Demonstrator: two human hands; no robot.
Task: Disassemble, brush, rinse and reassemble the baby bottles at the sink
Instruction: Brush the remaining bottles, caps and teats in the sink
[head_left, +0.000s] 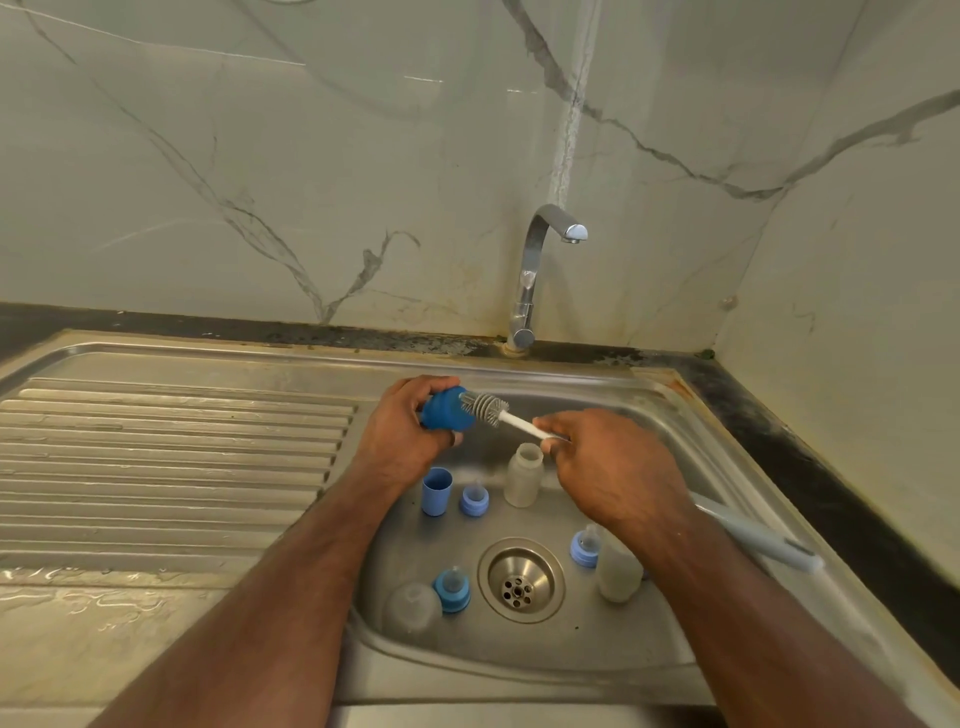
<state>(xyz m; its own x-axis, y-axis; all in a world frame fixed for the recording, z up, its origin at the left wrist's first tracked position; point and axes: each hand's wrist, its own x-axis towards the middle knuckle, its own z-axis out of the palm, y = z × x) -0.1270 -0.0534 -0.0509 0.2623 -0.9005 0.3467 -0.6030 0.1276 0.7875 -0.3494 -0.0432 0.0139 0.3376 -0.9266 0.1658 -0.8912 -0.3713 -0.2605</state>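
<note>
- Forearms reached over the sink from the near edge.
- Left hand had its grip wrapped round a blue cap, mouth facing right.
- Right hand pinched the brush by its white handle; the shaft ran left and slightly up, bristles at the cap's mouth.
- Bottles, collars and another cap stood below in the basin.
- Judging by this, brushing meant pushing leftward along that axis.
</note>
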